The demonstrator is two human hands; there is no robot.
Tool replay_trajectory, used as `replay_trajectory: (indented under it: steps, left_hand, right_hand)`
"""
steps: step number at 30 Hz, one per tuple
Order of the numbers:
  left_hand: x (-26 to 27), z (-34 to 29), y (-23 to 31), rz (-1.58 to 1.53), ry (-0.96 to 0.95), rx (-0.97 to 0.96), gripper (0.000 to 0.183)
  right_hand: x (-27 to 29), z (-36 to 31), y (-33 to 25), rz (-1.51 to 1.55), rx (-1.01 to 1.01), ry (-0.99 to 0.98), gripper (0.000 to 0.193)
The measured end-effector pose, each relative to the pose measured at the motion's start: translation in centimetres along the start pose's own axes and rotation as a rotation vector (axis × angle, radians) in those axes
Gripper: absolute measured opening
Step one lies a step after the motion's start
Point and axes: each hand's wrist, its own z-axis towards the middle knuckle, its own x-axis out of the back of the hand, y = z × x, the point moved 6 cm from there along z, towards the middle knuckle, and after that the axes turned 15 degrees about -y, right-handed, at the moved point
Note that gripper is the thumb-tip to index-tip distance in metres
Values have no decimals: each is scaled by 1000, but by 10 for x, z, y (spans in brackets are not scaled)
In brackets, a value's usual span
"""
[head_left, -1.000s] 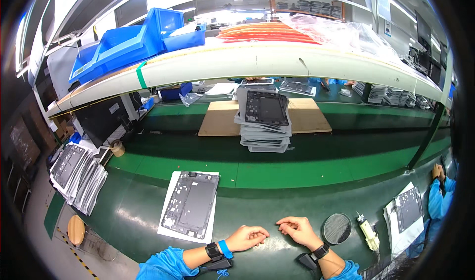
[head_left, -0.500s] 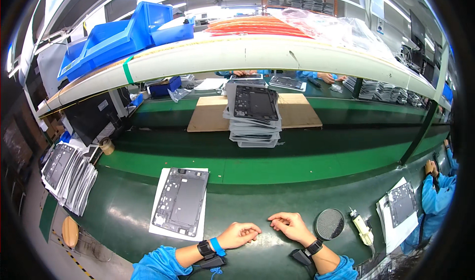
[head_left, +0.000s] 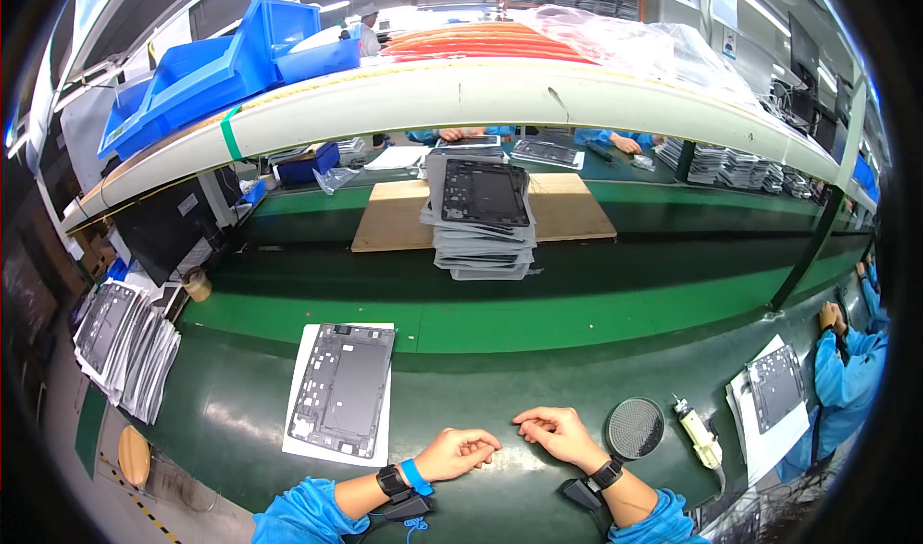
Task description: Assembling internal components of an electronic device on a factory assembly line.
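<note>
My left hand [head_left: 452, 455] rests at the near edge of the green bench [head_left: 452, 395], fingers loosely bent, nothing seen in it. Facing it across a small gap is my right hand [head_left: 558, 435], also empty, with its index finger stretched out. Both wrists wear black bands, and the left also has a blue strap. Beyond and left of my left hand lies a dark tablet housing [head_left: 351, 390] on a white sheet [head_left: 302, 371]. A round dark mesh disc [head_left: 636, 429] sits beside my right hand, followed by a cream hand tool [head_left: 700, 438] with a pointed tip.
Tablet housings are stacked with sheets at the left [head_left: 125, 352] and on a wooden board [head_left: 394, 217] ahead. A shelf [head_left: 461, 97] with blue bins [head_left: 207, 68] spans above. To the right, a person in blue sleeves [head_left: 846, 371] sits near another housing [head_left: 775, 385].
The whole view has shifted slightly, so things stand a little further left in it. My hands keep nearly the same pose and place on the bench.
</note>
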Motion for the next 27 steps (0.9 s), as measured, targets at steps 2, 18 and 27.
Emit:
replay_trajectory:
  steps: [2,18,27]
  left_hand:
    - [1,-1,-3,-20,9,-8,19]
    - [0,-1,4,-8,30,50,18]
    - [-1,0,5,-21,42,55,17]
  right_hand:
    - [-1,1,0,-18,3,-18,19]
    - [0,-1,-2,-18,-14,-11,19]
    - [1,-1,-3,-11,-5,-8,18]
